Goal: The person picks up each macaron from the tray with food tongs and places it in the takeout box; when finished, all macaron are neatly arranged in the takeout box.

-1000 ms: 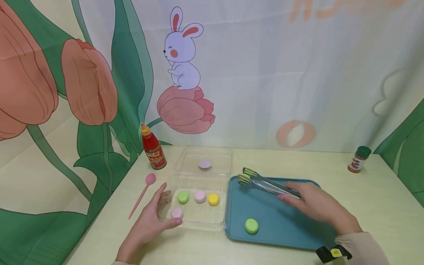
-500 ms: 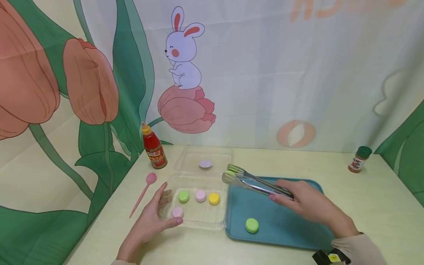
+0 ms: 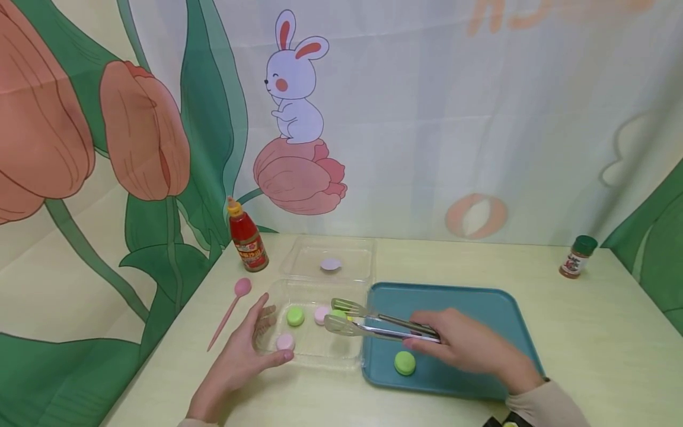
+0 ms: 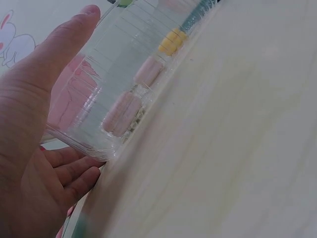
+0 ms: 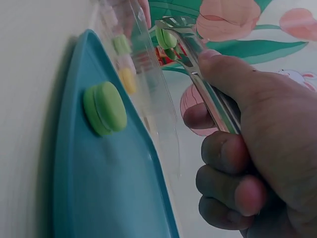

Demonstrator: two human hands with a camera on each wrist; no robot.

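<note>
My right hand (image 3: 459, 341) grips metal tongs (image 3: 395, 332), which pinch a green macaron (image 3: 338, 314) over the right part of a clear plastic container (image 3: 320, 357). That macaron partly covers a yellow macaron (image 4: 173, 41) in the head view. Also in the container are another green macaron (image 3: 295, 316) and two pink macarons, one near the middle (image 3: 321, 315) and one at the front left (image 3: 285, 342). My left hand (image 3: 242, 350) rests against the container's left end, thumb along the front rim and fingers loosely bent at the corner. One more green macaron (image 5: 105, 108) lies on the blue tray.
The blue tray (image 3: 453, 379) stands right beside the container. Behind it lies the container's open lid (image 3: 304, 261) with a pale oval on it. A red sauce bottle (image 3: 248, 243) and a pink spoon (image 3: 229, 311) are on the left; a green-capped spice jar (image 3: 578, 257) stands at the far right.
My right hand has carried the green macaron in the tongs left and toward me, from over the tray's back left corner to over the container. My left hand stays in place.
</note>
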